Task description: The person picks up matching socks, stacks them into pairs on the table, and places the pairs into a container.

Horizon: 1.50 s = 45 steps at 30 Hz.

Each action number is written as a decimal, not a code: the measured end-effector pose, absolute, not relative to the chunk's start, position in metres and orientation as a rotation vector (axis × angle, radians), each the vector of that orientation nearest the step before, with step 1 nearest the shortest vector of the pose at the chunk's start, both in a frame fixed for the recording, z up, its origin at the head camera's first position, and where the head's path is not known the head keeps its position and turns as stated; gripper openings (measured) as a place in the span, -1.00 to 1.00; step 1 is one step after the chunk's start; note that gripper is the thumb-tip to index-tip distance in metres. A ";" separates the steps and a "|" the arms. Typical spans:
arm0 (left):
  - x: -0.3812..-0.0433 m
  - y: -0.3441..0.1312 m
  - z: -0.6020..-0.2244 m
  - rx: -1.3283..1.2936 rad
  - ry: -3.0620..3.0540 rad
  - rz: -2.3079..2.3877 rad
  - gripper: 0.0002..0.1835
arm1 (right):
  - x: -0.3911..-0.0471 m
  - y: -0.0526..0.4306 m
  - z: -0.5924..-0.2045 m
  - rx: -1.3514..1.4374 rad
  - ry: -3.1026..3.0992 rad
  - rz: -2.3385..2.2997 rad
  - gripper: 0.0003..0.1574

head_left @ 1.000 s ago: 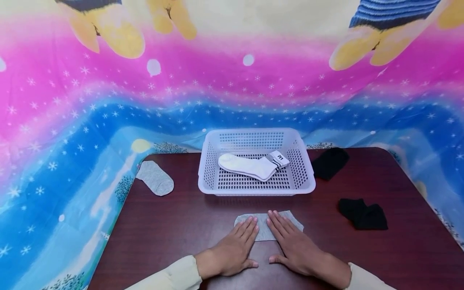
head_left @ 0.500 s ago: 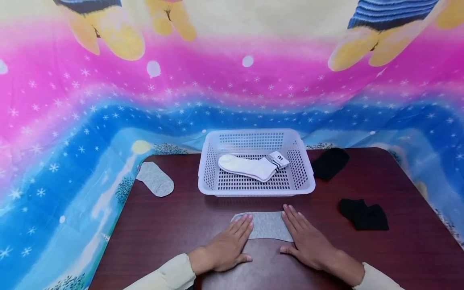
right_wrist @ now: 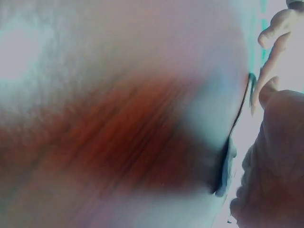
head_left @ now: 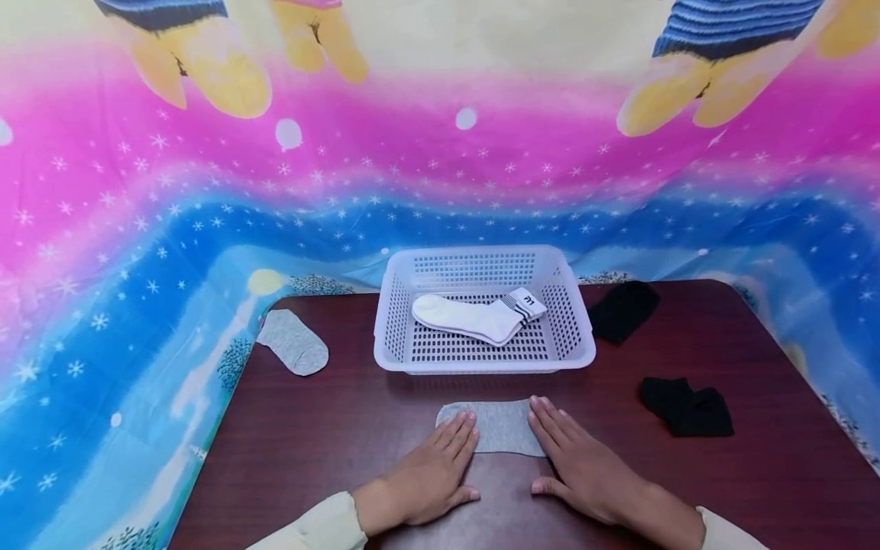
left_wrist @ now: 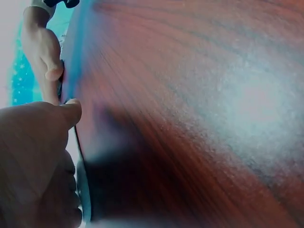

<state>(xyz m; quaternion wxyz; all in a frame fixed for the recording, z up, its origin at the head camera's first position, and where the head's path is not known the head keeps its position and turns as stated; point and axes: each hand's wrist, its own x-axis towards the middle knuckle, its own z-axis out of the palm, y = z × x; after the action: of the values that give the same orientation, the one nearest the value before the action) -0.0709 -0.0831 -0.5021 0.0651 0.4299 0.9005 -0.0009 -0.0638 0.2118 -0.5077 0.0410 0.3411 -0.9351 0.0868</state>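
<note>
A grey sock point(head_left: 504, 428) lies flat on the dark wooden table near its front middle, in the head view. On its left end rest the straight fingers of my left hand point(head_left: 429, 475). My right hand point(head_left: 593, 472) touches its right end, fingers extended and palm down. Both thumbs point inward, apart from each other, below the sock. In the left wrist view my left hand point(left_wrist: 33, 147) appears at the left edge, low over the tabletop. My right hand point(right_wrist: 280, 152) shows along the right edge of the right wrist view.
A white plastic basket point(head_left: 484, 363) behind the hands holds white socks point(head_left: 467, 317) with black stripes. Another grey sock point(head_left: 294, 342) lies at the table's left edge. Black socks lie at right: one sock point(head_left: 624, 309) beside the basket, another bundle point(head_left: 687, 407) nearer. A patterned cloth point(head_left: 412, 168) hangs behind.
My hands have slid apart along the grey sock, baring its middle and leaving it flatter. Over the last half second the right hand has shifted slightly back inward. The basket and other socks stay put.
</note>
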 end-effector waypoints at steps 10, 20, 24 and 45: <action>-0.080 -0.088 -0.509 1.302 2.741 0.007 -0.15 | -0.066 0.214 -0.509 1.067 -2.832 0.210 0.09; -0.088 -0.089 -0.511 1.307 2.762 0.044 -0.17 | -0.077 0.216 -0.513 1.056 -2.834 0.228 0.09; -0.091 -0.088 -0.510 1.270 2.753 0.077 -0.18 | -0.082 0.216 -0.513 1.057 -2.857 0.237 0.09; -0.120 -0.196 -0.468 0.773 3.313 0.613 -0.79 | -0.099 0.126 -0.468 1.385 -2.654 0.222 -0.50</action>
<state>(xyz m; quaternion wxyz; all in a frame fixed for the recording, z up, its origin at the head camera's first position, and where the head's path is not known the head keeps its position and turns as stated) -0.1203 -0.1958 -0.4681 -0.1568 0.2209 0.9465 0.1753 -0.0990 0.1255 -0.4675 0.0699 0.4603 -0.8819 0.0738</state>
